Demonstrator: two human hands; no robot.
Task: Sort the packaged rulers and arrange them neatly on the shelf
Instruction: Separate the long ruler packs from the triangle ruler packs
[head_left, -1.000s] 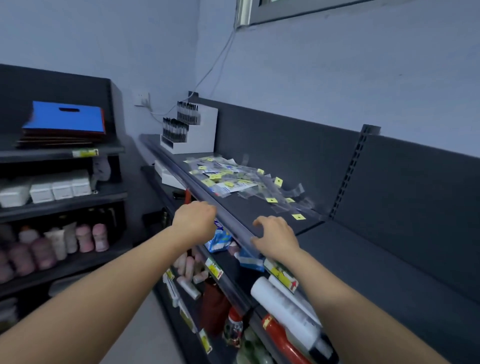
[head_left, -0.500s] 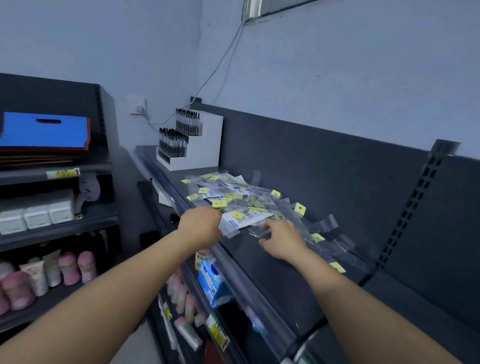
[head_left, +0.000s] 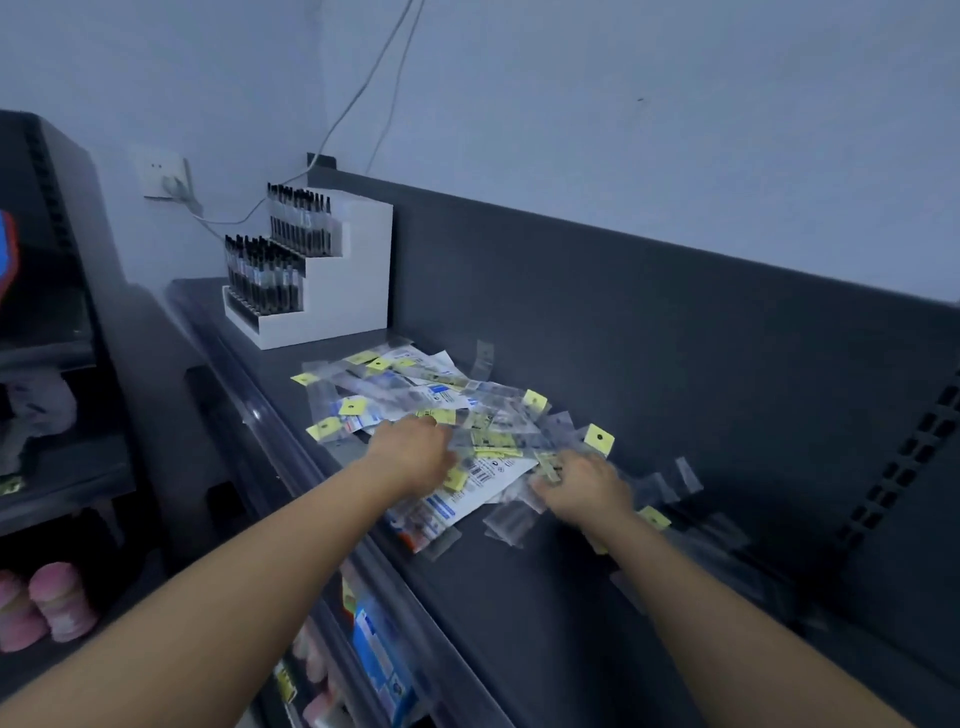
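Dark grey metal shelf (head_left: 519, 597) along a pale wall carries a loose heap of clear-sleeved rulers with yellow hang tabs (head_left: 467, 415), near a white tiered pen display stand (head_left: 332, 291). On the heap's near edge rests the left grip (head_left: 410, 457), the right grip (head_left: 582, 488) on its right side. Blur hides whether either closes on a packet.

Left hand (head_left: 410, 457), right hand (head_left: 587, 486) bare; forearms (head_left: 234, 587) bare.
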